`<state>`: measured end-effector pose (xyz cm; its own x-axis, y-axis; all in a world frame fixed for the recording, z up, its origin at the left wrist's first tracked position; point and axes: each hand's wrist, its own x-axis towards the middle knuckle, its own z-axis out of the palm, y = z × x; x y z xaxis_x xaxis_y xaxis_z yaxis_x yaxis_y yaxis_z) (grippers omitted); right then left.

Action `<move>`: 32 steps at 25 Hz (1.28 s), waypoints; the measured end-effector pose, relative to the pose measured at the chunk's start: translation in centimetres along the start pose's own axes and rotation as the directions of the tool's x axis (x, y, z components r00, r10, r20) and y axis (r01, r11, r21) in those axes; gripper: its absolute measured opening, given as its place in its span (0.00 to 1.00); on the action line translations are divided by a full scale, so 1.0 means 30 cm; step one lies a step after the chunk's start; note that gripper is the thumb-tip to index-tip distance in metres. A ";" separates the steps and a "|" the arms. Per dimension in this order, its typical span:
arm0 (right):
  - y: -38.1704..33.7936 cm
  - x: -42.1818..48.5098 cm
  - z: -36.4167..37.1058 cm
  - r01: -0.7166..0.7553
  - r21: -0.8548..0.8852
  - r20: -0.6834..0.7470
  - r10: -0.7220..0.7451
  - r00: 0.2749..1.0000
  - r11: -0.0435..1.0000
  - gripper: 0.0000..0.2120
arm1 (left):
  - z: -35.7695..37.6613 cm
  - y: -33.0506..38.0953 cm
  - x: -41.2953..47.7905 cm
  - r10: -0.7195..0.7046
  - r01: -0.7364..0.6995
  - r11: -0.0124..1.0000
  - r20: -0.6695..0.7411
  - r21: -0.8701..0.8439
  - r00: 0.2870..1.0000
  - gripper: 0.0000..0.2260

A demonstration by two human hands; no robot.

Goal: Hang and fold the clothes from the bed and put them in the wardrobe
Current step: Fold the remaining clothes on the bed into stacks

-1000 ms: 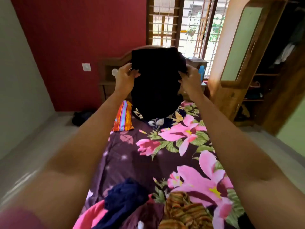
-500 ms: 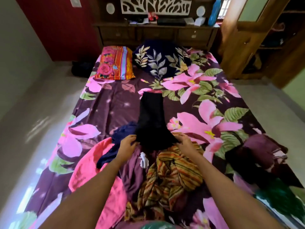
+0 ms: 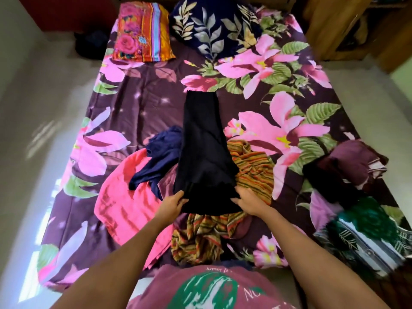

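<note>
A long black garment (image 3: pixel 204 150) lies stretched out lengthwise on the floral bed (image 3: pixel 133 103), its near end over a heap of clothes. My left hand (image 3: pixel 171 205) grips the near left corner of that end and my right hand (image 3: pixel 250 200) grips the near right corner. Under and beside it lie a navy garment (image 3: pixel 160 152), a pink cloth (image 3: pixel 124 204) and a striped orange-green cloth (image 3: pixel 252 170). At the right edge of the bed sit a dark maroon garment (image 3: pixel 354 161) and a green patterned one (image 3: pixel 367 221).
Two pillows lie at the head of the bed, an orange striped pillow (image 3: pixel 142 32) and a navy leaf-print pillow (image 3: pixel 214 30). The wooden wardrobe (image 3: pixel 338 25) stands at the top right. Pale floor (image 3: pixel 33 121) runs along the left of the bed.
The black garment was held up in the air a second ago; both hands have brought it down and laid it flat along the bed. My view has tilted down.
</note>
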<state>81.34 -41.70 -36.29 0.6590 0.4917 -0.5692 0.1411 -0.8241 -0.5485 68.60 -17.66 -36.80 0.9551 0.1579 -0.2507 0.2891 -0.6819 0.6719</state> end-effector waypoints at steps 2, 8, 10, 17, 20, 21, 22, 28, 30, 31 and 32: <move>0.025 0.014 0.031 -0.069 0.011 0.048 0.069 0.996 0.998 0.09 | 0.029 -0.017 -0.019 -0.037 0.033 0.998 0.079 0.053 0.996 0.09; -0.021 0.096 0.010 -0.145 0.088 0.015 0.144 0.989 0.985 0.26 | 0.027 -0.021 0.079 -0.192 0.191 0.981 0.070 0.023 0.979 0.13; -0.050 0.172 -0.024 -0.116 0.153 -0.053 0.126 0.991 0.981 0.25 | -0.002 -0.014 0.177 -0.232 0.233 0.972 0.022 -0.043 0.972 0.13; -0.020 0.410 0.013 0.009 -0.221 -0.194 -0.053 0.980 0.975 0.30 | 0.038 -0.112 0.474 -0.141 0.141 0.990 -0.030 -0.005 0.990 0.30; 0.027 0.401 0.138 0.167 -0.332 -0.013 -0.182 0.983 0.928 0.26 | 0.163 -0.191 0.441 -0.110 0.049 0.978 0.299 0.203 0.948 0.31; 0.043 0.392 0.173 0.185 -0.358 0.043 -0.182 0.982 0.915 0.27 | 0.194 -0.216 0.420 -0.142 0.041 0.962 0.362 0.271 0.921 0.32; 0.065 0.384 0.202 0.177 -0.397 0.082 -0.158 0.984 0.901 0.29 | 0.219 -0.245 0.395 -0.171 0.037 0.945 0.395 0.325 0.903 0.32; 0.118 0.378 0.236 0.146 -0.562 0.135 -0.084 0.987 0.814 0.44 | 0.249 -0.318 0.359 -0.090 -0.035 0.921 0.302 0.387 0.949 0.39; 0.108 0.387 0.236 0.141 -0.606 0.129 -0.078 0.989 0.783 0.45 | 0.248 -0.317 0.366 -0.131 -0.065 0.882 0.376 0.467 0.917 0.43; 0.102 0.389 0.234 0.133 -0.617 0.125 -0.070 0.990 0.776 0.45 | 0.248 -0.311 0.367 -0.145 -0.064 0.866 0.371 0.495 0.917 0.44; 0.097 0.387 0.230 0.127 -0.625 0.124 -0.062 0.990 0.770 0.45 | 0.254 -0.312 0.368 -0.151 -0.069 0.856 0.376 0.512 0.914 0.45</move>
<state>84.30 -36.47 -48.72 0.5519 0.5732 -0.6056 0.6543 -0.7479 -0.1116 75.94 -14.98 -51.18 0.8052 -0.0208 -0.5926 0.1485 -0.9605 0.2355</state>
